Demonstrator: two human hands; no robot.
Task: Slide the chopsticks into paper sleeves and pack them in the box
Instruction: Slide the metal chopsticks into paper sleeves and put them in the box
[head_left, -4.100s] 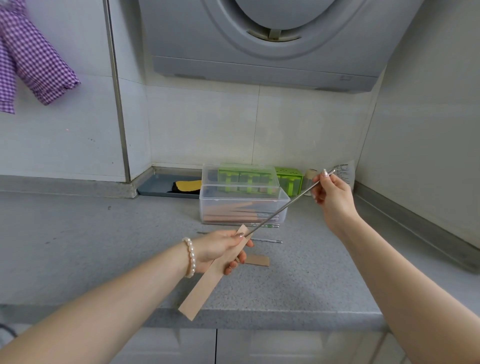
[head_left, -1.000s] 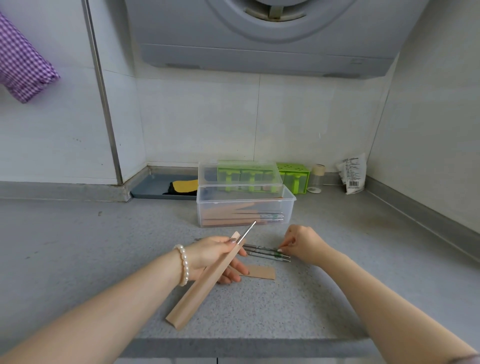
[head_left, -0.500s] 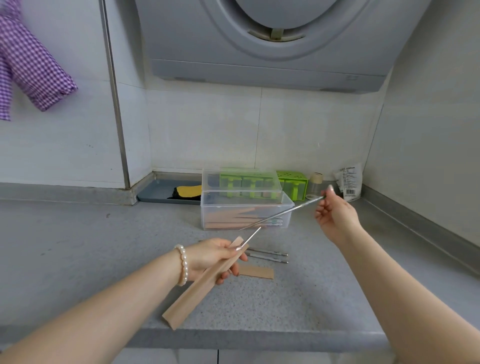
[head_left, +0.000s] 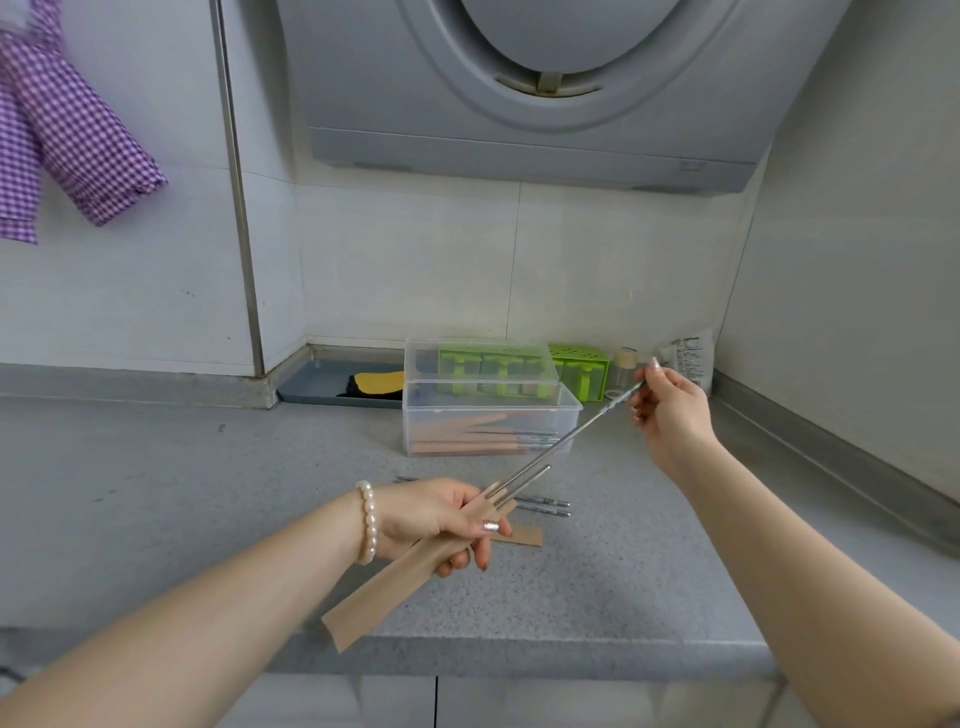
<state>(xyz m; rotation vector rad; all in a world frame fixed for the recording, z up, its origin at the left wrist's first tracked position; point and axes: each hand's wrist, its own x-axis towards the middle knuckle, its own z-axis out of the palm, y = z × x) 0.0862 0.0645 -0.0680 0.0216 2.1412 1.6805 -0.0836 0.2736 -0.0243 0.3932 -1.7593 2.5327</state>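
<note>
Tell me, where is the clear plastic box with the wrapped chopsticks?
In the head view, the clear plastic box sits mid-frame on the grey countertop near the back wall, in front of the green plastic rack and beyond both hands.

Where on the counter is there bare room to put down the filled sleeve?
Bare counter lies left of the clear box, and more right of it, below the right hand. It is crowded before the box: loose chopsticks and a spare sleeve.
</note>
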